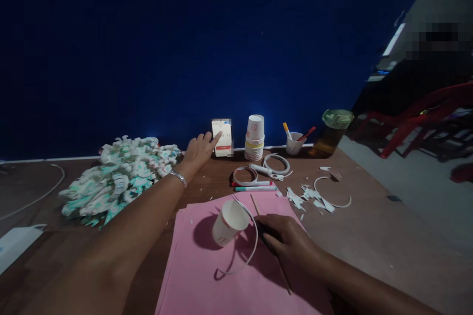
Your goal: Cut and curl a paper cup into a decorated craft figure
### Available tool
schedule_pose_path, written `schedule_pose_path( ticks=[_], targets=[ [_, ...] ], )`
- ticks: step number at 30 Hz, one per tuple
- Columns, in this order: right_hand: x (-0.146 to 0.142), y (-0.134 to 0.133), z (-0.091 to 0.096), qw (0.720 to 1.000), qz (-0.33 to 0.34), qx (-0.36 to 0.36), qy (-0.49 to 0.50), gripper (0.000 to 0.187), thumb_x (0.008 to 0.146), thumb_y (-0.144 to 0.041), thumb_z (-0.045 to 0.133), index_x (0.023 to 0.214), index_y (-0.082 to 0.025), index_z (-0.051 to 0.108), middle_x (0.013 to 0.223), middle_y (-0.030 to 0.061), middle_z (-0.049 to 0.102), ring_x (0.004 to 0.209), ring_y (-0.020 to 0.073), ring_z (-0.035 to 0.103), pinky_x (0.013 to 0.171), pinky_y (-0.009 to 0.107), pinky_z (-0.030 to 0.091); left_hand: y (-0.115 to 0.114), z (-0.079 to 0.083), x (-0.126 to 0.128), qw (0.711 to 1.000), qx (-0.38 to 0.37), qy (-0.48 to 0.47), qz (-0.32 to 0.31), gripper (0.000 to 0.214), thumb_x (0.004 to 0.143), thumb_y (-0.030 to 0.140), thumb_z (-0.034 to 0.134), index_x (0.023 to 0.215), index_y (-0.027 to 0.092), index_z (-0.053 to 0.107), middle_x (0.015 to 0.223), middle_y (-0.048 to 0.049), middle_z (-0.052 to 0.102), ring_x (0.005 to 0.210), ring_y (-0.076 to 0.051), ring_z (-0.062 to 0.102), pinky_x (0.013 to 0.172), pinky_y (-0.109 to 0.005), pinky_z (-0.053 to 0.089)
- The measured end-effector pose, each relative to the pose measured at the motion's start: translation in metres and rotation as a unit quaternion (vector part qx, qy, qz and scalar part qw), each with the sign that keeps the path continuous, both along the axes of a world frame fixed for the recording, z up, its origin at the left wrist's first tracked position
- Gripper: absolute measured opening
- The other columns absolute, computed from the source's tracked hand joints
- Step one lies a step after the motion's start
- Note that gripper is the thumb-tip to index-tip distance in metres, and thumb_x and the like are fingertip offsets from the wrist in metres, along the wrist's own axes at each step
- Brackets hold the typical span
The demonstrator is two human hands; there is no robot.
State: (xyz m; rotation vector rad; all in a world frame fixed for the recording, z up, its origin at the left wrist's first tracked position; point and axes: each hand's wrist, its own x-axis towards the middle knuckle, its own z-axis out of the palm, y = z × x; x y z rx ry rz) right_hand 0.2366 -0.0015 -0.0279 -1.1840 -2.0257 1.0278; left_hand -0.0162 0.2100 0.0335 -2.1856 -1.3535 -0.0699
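Observation:
My left hand (199,151) reaches forward with its index finger stretched out over the lit screen of a phone (223,146), which stands upright by the blue wall. It holds nothing. On a stack of pink paper (207,285), my right hand (283,236) has its fingers curled around something dark, mostly hidden beneath them. A thin wooden stick (284,273) passes under that hand. Left of it, a white paper cup (223,226) leans on the pink paper, its opening tilted up to the right. A narrow white strip (254,246) curves from the cup's rim down onto the paper.
A big heap of cut paper pieces (125,172) lies left. Behind are stacked paper cups (254,133), a cup with pens (294,143) and a jar (332,130). Markers (254,188), a coiled cable (277,163) and white scraps (306,196) surround the paper. Red chairs (424,118) stand right.

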Motion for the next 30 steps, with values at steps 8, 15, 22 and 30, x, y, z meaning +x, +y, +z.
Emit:
schedule_pose_path(
  ticks=[8, 15, 22, 30],
  targets=[
    [-0.001, -0.001, 0.002, 1.0, -0.007, 0.005, 0.004, 0.019, 0.092, -0.021, 0.055, 0.098, -0.018, 0.073, 0.084, 0.0048, 0.073, 0.084, 0.0207, 0.066, 0.079, 0.028, 0.05, 0.002, 0.004, 0.0, 1.0, 0.003, -0.02, -0.014, 0.061, 0.095, 0.002, 0.025, 0.153, 0.02, 0.033, 0.11, -0.0163, 0.056, 0.094, -0.026, 0.053, 0.072, -0.036, 0.041],
    [-0.001, -0.002, 0.003, 1.0, -0.006, 0.005, 0.014, 0.018, 0.092, -0.019, 0.055, 0.097, -0.018, 0.073, 0.088, 0.0049, 0.073, 0.081, 0.019, 0.065, 0.075, 0.027, 0.049, -0.014, 0.004, -0.007, 0.998, -0.014, -0.048, -0.044, 0.059, 0.097, 0.004, 0.026, 0.154, 0.019, 0.033, 0.112, -0.0163, 0.055, 0.096, -0.026, 0.054, 0.075, -0.037, 0.043],
    [-0.001, -0.001, 0.001, 1.0, -0.007, 0.003, 0.016, 0.019, 0.091, -0.017, 0.055, 0.097, -0.018, 0.073, 0.082, 0.0036, 0.073, 0.081, 0.0191, 0.065, 0.076, 0.027, 0.049, -0.033, 0.0, -0.006, 0.985, -0.057, -0.152, -0.053, 0.052, 0.096, 0.007, 0.035, 0.145, 0.021, 0.048, 0.107, -0.012, 0.059, 0.095, -0.024, 0.058, 0.076, -0.034, 0.046],
    [0.001, -0.001, 0.0, 0.999, -0.028, 0.026, 0.015, 0.021, 0.089, -0.017, 0.056, 0.103, -0.019, 0.072, 0.092, 0.0063, 0.073, 0.087, 0.0216, 0.066, 0.081, 0.03, 0.049, -0.119, -0.023, -0.004, 0.811, -0.25, -0.527, -0.041, 0.054, 0.1, 0.047, 0.04, 0.145, 0.018, 0.042, 0.125, -0.0121, 0.063, 0.105, -0.022, 0.065, 0.084, -0.035, 0.055]
  ],
)
